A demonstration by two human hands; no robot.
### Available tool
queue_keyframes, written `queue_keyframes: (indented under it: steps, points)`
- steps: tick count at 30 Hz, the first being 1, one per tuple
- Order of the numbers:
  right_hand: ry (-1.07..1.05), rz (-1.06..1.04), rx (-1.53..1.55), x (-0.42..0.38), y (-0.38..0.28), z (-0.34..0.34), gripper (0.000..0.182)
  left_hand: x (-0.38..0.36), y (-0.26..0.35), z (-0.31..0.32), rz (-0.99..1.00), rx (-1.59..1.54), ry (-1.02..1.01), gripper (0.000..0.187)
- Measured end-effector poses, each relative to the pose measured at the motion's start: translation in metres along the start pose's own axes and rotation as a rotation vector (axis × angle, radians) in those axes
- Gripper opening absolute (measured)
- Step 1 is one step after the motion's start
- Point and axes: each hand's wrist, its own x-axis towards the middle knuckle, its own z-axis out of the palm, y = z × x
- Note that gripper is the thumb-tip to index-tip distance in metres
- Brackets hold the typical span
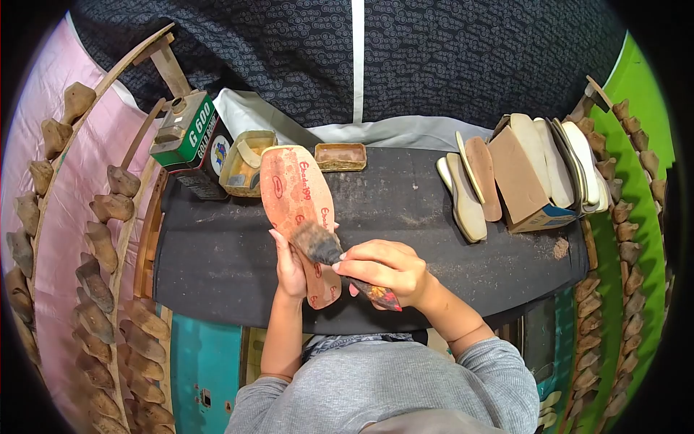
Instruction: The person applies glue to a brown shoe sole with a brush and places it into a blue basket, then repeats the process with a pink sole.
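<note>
My left hand [290, 267] grips a shoe insole [298, 181] by its narrow middle, holding it above the black-covered table. The insole's upward face is reddish-brown with red printed lettering, and a pale edge shows at its wide end. Wrapped in my right hand [387, 269] is a brush [314, 241] with a dark, worn head and a patterned handle. Its bristles lie against the insole's middle, hiding part of the print. The far side of the insole and some of my left fingers are out of sight.
A green glue can [194, 141], a yellowish open container [247, 165] and a shallow tray [340, 157] stand at the back left. Insoles [470, 210] lean by a cardboard box [519, 170] on the right. Racks of shoe lasts [95, 286] flank the table [405, 188].
</note>
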Motion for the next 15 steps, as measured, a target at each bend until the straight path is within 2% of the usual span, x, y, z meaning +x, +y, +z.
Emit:
queue_keyframes:
  steps: [4, 8, 10, 14, 15]
  points:
    - [-0.059, 0.049, 0.045, -0.002, 0.001, -0.005, 0.039, 0.002, 0.0, -0.009, -0.001, -0.072, -0.076, 0.079]
    - [0.068, -0.041, -0.023, 0.004, 0.007, -0.002, 0.039, -0.001, -0.001, 0.005, -0.015, -0.055, -0.01, 0.076]
    - [0.06, -0.033, -0.041, 0.003, 0.006, -0.001, 0.038, 0.001, 0.002, 0.008, 0.008, -0.012, -0.013, 0.074]
    - [-0.005, 0.06, 0.003, -0.009, 0.003, 0.001, 0.04, 0.008, 0.009, 0.006, 0.028, -0.027, -0.027, 0.075]
    - [-0.048, 0.094, 0.042, -0.012, 0.004, 0.001, 0.041, 0.011, 0.009, 0.0, 0.047, -0.067, -0.107, 0.076]
